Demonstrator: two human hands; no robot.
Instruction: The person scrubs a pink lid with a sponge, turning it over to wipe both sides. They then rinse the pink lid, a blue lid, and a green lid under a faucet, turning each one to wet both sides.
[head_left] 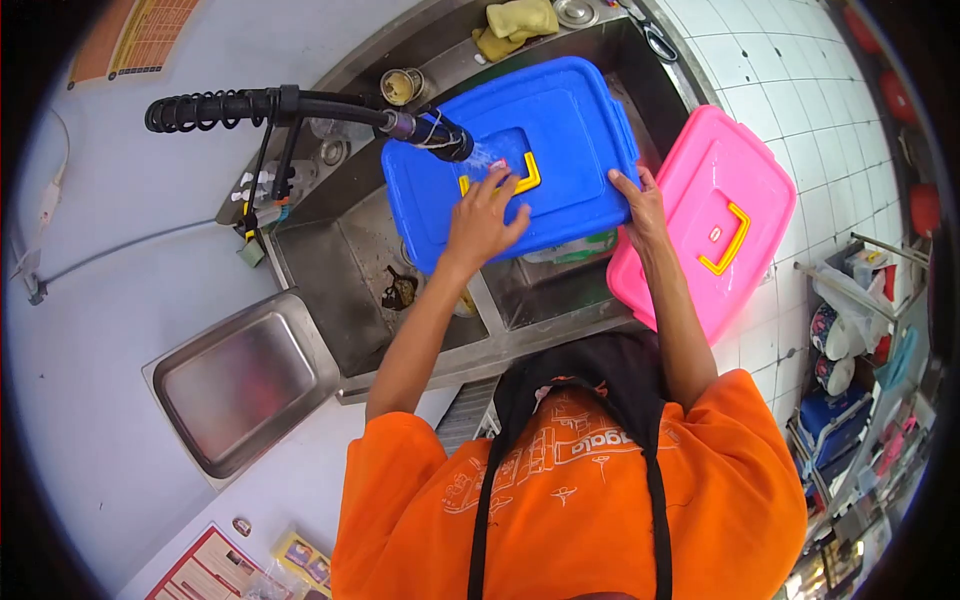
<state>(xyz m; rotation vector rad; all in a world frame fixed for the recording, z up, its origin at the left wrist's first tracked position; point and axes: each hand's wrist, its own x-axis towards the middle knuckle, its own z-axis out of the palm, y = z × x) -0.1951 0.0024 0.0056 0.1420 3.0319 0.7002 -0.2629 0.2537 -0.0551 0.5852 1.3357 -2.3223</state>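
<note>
A blue plastic lid (575,112) with a yellow handle (527,176) is tilted over the double sink. My right hand (643,208) grips its right edge, thumb on top and the other fingers partly hidden. My left hand (484,224) lies on the lid beside the handle, fingers spread and touching the surface. Water runs from the black spray faucet (455,143) onto the lid by my left fingertips. To the right, a pink lid (757,180) with its own yellow handle leans on the sink's edge.
The steel sink (345,240) has dark scraps in its left basin. A steel tray (235,385) stands at left. Yellow cloths (520,22), a cup (402,87) and scissors (658,42) line the back rim. White tiles and a cluttered rack (845,330) are on the right.
</note>
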